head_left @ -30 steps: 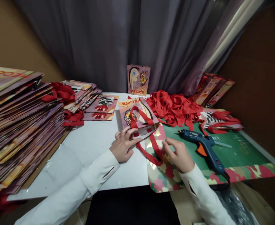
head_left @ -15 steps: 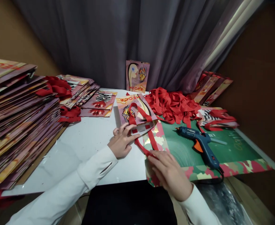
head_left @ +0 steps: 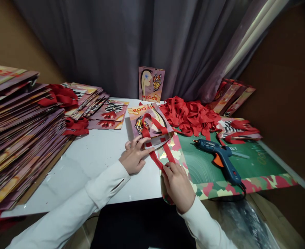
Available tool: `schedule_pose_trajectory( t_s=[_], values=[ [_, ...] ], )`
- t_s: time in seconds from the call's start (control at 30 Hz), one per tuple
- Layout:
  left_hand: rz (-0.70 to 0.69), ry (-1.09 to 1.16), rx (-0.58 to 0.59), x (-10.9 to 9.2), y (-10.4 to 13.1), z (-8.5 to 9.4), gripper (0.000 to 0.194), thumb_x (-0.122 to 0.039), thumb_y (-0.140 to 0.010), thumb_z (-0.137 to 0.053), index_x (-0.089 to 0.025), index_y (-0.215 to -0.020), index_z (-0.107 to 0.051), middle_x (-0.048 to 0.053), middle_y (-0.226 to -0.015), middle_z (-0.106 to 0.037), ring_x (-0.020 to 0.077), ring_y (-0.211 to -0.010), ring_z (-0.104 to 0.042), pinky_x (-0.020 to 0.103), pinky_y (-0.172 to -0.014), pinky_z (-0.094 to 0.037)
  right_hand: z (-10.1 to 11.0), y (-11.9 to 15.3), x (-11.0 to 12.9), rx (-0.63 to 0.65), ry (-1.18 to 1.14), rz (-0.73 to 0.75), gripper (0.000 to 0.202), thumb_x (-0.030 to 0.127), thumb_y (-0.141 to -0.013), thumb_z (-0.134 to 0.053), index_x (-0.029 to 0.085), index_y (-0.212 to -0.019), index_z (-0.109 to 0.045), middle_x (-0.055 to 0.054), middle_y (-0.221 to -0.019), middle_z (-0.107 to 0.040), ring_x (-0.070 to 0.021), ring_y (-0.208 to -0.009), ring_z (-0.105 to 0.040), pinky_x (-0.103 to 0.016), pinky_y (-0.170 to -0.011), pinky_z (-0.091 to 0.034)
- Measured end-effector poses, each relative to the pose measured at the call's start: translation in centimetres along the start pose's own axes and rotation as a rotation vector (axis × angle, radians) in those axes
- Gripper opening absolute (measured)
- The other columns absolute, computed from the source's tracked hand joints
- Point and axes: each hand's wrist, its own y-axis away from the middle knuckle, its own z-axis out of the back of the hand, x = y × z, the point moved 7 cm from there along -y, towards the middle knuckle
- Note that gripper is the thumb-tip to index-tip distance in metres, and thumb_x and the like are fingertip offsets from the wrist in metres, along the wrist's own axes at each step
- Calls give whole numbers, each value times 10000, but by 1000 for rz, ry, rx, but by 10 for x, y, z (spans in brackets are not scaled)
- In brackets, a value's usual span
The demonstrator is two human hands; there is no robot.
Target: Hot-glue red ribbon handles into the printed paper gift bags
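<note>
A printed paper bag (head_left: 149, 121) with two red ribbon handles lies in the middle, its mouth towards me. One handle rests on its printed face; the other ribbon (head_left: 156, 160) loops out towards me. My left hand (head_left: 135, 154) presses on the bag's near left edge, thumb apart and fingers spread, fingertips at the base of the upper handle. With bent fingers, my right hand (head_left: 177, 185) pinches the near end of the lower ribbon loop over the camouflage-patterned border of the green mat (head_left: 201, 162).
A blue glue gun (head_left: 221, 155) lies on the mat. Behind it is a heap of red ribbons (head_left: 191, 116). A tall stack of flat bags (head_left: 25, 138) fills the left side. One bag (head_left: 151, 84) stands upright at the curtain.
My right hand has turned and drawn its fingers together on the ribbon loop, which it lay over loosely before. My left hand and the bag have hardly moved.
</note>
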Motion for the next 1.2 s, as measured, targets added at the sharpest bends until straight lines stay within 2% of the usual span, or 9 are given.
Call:
schedule_pose_trajectory(
  t_s=[0.2,0.47,0.63,0.73,0.83,0.9,1.0,1.1,1.2],
  values=[
    [-3,-2,-8,0,1,-1,682,-139,-645,-529,-355,-1291,-568,78,-1462,-326,394,-1302,-273,535,-900,-288,-11,-21,31,37,42,167,464,75,-902,-395,111,-1358,-476,-125,-1432,-473,-276,-1274,-422,-433,-1040,-367],
    [13,1,-4,-1,0,-2,719,-133,-648,-523,-377,-1324,-533,70,-1477,-304,396,-1314,-254,530,-896,-297,-19,-32,38,66,121,-2,321,152,-895,-444,93,-1177,-587,-167,-1094,-611,-291,-969,-534,-451,-844,-456],
    [12,-6,-5,-1,1,-2,697,-133,-660,-514,-365,-1316,-545,84,-1466,-312,400,-1316,-254,522,-878,-299,-1,-34,38,-6,-16,28,293,218,-888,-486,141,-1152,-586,-135,-1104,-594,-282,-1029,-511,-436,-919,-412],
    [13,-18,-2,-1,2,-3,697,-133,-663,-507,-364,-1320,-540,93,-1456,-320,399,-1318,-251,520,-870,-295,36,-16,-14,-286,-102,-191,312,234,-933,-374,168,-1176,-558,-142,-1133,-579,-272,-1070,-516,-433,-931,-399],
    [14,-21,-1,0,1,-4,700,-137,-666,-506,-377,-1323,-530,82,-1464,-317,395,-1315,-252,512,-859,-295,68,35,-108,-473,140,-707,433,388,-916,-383,85,-1187,-532,-255,-1084,-551,-392,-1080,-497,-537,-848,-400],
    [10,-24,-6,0,1,-4,702,-138,-663,-506,-387,-1319,-530,79,-1466,-317,388,-1319,-252,505,-851,-297,72,70,-168,-352,303,-980,584,501,-861,-451,29,-1197,-531,-335,-1119,-519,-465,-1080,-493,-587,-805,-399],
    [6,-13,-15,0,0,-4,700,-136,-658,-513,-388,-1311,-538,78,-1459,-327,391,-1321,-253,508,-854,-291,54,93,-230,6,255,-971,622,537,-822,-498,18,-1160,-554,-290,-1022,-595,-410,-996,-584,-492,-777,-461],
    [9,13,-5,1,0,-5,693,-133,-662,-513,-384,-1308,-543,64,-1465,-322,395,-1323,-248,520,-881,-280,51,90,-257,125,170,-902,594,544,-793,-533,50,-1121,-570,-230,-984,-641,-338,-928,-630,-412,-776,-485],
    [14,7,15,2,0,-6,668,-133,-676,-502,-368,-1299,-553,67,-1472,-315,387,-1333,-238,515,-880,-284,52,77,-267,201,-100,-969,575,557,-695,-650,102,-1043,-597,-169,-938,-676,-290,-845,-653,-364,-733,-505]
  ],
)
